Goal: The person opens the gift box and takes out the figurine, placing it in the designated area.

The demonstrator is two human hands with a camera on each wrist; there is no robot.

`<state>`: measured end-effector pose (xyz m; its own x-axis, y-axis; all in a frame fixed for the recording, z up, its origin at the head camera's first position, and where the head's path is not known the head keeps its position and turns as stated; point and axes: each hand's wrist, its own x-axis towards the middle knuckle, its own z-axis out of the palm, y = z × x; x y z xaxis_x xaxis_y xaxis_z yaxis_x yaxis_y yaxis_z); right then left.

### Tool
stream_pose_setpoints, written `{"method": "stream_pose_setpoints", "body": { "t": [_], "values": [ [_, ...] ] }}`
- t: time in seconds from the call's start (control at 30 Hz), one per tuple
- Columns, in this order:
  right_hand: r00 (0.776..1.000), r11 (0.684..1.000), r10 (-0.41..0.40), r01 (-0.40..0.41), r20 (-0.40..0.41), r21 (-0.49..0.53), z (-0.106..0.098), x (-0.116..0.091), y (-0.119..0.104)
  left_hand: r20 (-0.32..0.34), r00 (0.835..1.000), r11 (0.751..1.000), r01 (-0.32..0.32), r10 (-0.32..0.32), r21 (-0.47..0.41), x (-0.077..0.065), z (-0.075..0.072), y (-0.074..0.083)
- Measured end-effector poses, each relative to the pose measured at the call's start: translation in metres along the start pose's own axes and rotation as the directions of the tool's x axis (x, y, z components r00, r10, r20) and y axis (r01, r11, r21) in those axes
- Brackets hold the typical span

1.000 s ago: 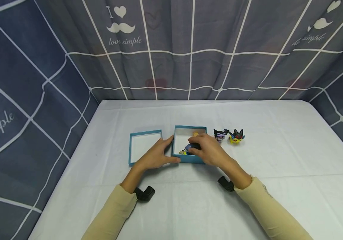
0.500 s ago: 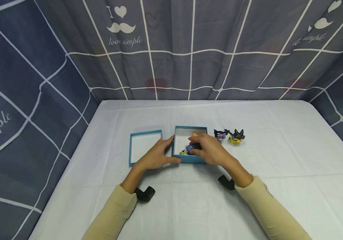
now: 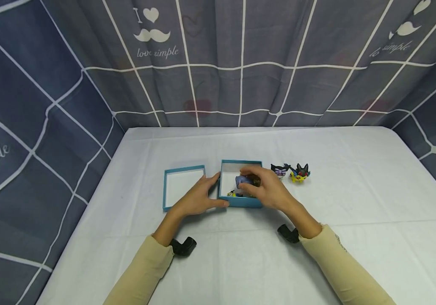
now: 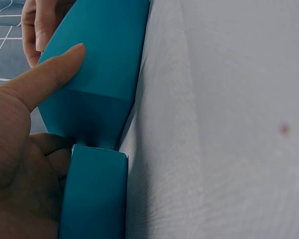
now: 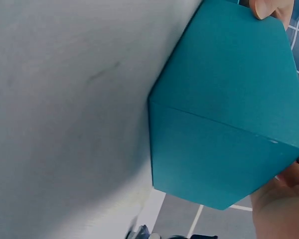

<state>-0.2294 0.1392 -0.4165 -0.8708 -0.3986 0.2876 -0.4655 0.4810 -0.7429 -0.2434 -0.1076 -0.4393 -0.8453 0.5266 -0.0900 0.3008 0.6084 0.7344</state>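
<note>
A teal box [image 3: 241,202] with a white inside stands on the table, its top uncovered. My left hand [image 3: 197,197] holds its near left corner, thumb [image 4: 65,64] on the front wall and fingers by the left wall. My right hand [image 3: 265,188] reaches over the near right of the box, thumb and fingers pinching a small bluish-purple toy figure [image 3: 242,180] inside. A small yellow-and-black toy [image 3: 231,193] lies at the box's near left inner corner. The right hand covers much of the box's right side. In the right wrist view the box walls [image 5: 224,99] hide the fingertips.
The teal-rimmed lid [image 3: 183,169] lies white side up left of the box. Right of the box stand a black-and-purple figure [image 3: 280,170] and a yellow figure with black ears [image 3: 299,173]. A grey-blue gridded curtain [image 3: 218,84] borders the white table [image 3: 336,262].
My right hand has turned slightly and its fingers have risen, lifting the bluish-purple figure a little so more of it shows. My left hand keeps its place at the box's corner.
</note>
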Motion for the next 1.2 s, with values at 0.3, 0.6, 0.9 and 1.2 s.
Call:
{"method": "stream_pose_setpoints", "body": {
  "t": [0.3, 0.6, 0.9, 1.2],
  "values": [
    [0.998, 0.999, 0.005, -0.002, -0.059, 0.051, 0.0002, -0.0005, 0.0061, -0.001, 1.000, 1.000, -0.004, 0.004, 0.003, 0.0008, -0.0004, 0.0001],
    [0.995, 0.990, 0.054, -0.042, -0.087, 0.138, -0.0014, 0.0003, 0.0059, 0.001, 1.000, 1.000, 0.000, 0.000, -0.006, 0.0015, -0.0007, 0.0006],
    [0.984, 0.974, 0.115, -0.085, -0.134, 0.209, -0.0005, 0.0006, 0.0070, -0.001, 0.998, 0.998, -0.066, 0.066, 0.003, 0.0028, -0.0006, 0.0024],
    [0.991, 0.970, 0.119, -0.104, -0.055, 0.218, -0.0010, -0.0010, 0.0078, 0.000, 1.000, 1.000, -0.013, 0.013, -0.001, 0.0005, -0.0005, 0.0023]
  ]
}}
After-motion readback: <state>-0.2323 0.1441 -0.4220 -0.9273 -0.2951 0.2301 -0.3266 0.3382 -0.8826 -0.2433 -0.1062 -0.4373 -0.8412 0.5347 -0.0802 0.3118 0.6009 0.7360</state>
